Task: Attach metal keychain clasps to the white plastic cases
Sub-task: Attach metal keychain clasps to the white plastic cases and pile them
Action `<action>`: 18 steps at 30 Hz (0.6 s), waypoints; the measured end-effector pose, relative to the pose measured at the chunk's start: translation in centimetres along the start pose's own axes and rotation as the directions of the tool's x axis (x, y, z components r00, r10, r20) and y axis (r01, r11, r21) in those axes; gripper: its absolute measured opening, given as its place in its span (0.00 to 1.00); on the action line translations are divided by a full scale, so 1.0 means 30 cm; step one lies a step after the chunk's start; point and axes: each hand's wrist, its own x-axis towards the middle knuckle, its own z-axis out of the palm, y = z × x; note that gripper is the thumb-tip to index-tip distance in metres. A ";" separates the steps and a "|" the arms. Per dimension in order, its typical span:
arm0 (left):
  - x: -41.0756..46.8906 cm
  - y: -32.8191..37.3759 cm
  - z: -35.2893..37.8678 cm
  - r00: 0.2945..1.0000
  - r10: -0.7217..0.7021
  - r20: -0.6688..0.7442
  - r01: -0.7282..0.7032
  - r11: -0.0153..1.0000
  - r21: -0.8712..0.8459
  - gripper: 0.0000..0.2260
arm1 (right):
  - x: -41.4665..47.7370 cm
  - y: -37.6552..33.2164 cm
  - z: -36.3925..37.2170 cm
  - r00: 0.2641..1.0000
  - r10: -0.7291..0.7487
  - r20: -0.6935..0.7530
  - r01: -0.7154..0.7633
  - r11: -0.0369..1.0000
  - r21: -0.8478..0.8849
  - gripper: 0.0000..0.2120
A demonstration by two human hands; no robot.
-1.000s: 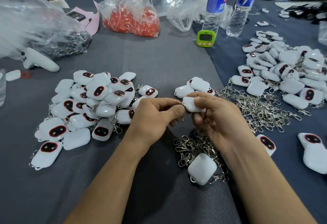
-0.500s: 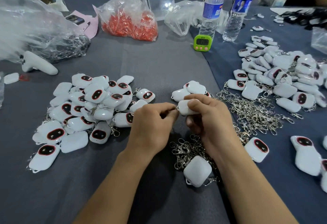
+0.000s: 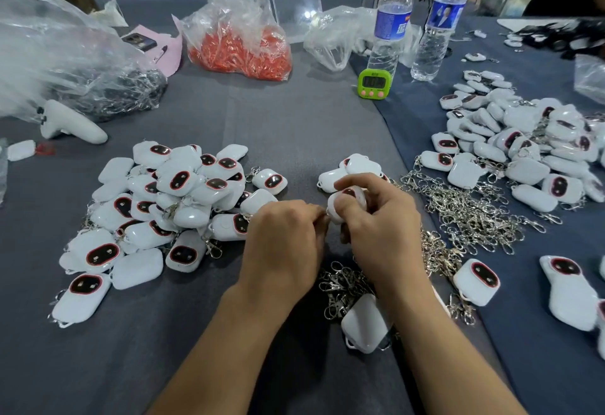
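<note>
In front of the green timer [image 3: 374,83], the right hand [image 3: 379,228] grips a white case [image 3: 339,208]. The left hand [image 3: 284,244] curls at its corner, contents hidden. Probably mid-hooking; next, seat the clasp.

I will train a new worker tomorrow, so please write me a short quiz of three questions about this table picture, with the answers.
1. True or false: the right hand holds a white plastic case that shows a dark window.
2. Which small object stands near the two clear plastic water bottles? A. a green digital timer; B. a blue stapler; C. a yellow tape roll.
3. Fill in: the largest pile of loose silver metal clasps lies to the ____ of the hands.
Key: 1 true; 2 A; 3 right.
</note>
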 end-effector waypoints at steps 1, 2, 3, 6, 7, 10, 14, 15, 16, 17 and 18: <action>-0.001 0.004 0.001 0.999 -0.031 -0.006 0.031 0.999 -0.029 0.08 | 0.000 -0.001 0.002 1.000 0.012 -0.003 -0.012 0.999 0.036 0.07; 0.001 0.008 0.001 0.996 -0.086 -0.005 0.084 0.989 -0.121 0.07 | 0.003 -0.006 0.001 0.998 0.063 0.007 -0.064 0.987 0.145 0.08; 0.005 0.010 0.000 0.987 -0.159 0.013 0.157 0.953 -0.259 0.06 | 0.008 -0.014 -0.002 0.989 0.140 0.036 -0.145 0.949 0.279 0.10; 0.027 0.009 0.007 0.921 -0.323 0.217 0.386 0.696 -0.605 0.04 | 0.022 -0.033 -0.017 0.924 0.332 0.188 -0.380 0.752 0.539 0.10; 0.032 0.011 0.008 0.899 -0.333 0.284 0.436 0.613 -0.659 0.05 | 0.025 -0.031 -0.021 0.907 0.355 0.226 -0.419 0.709 0.567 0.10; 0.038 0.016 0.002 0.874 -0.336 0.351 0.478 0.464 -0.746 0.05 | 0.021 -0.028 -0.023 0.891 0.365 0.271 -0.454 0.671 0.587 0.11; 0.016 0.006 -0.003 0.978 -0.186 0.089 0.205 0.920 -0.335 0.11 | 0.006 -0.019 -0.018 0.977 0.187 0.105 -0.211 0.924 0.318 0.10; 0.009 0.010 -0.002 0.994 -0.096 0.049 0.102 0.988 -0.116 0.11 | 0.001 -0.010 -0.012 0.997 0.064 0.033 -0.067 0.993 0.097 0.09; 0.003 0.013 0.000 0.999 -0.034 0.034 0.033 0.999 0.030 0.11 | -0.008 -0.001 -0.006 0.998 -0.056 0.000 0.056 0.993 -0.104 0.09; -0.001 0.016 0.001 1.000 0.005 0.031 -0.008 0.995 0.096 0.09 | -0.017 0.001 0.002 0.990 -0.143 0.001 0.139 0.965 -0.220 0.09; -0.003 0.013 0.005 0.999 0.023 0.024 -0.025 0.994 0.111 0.08 | -0.023 0.001 0.007 0.984 -0.179 0.005 0.175 0.953 -0.249 0.08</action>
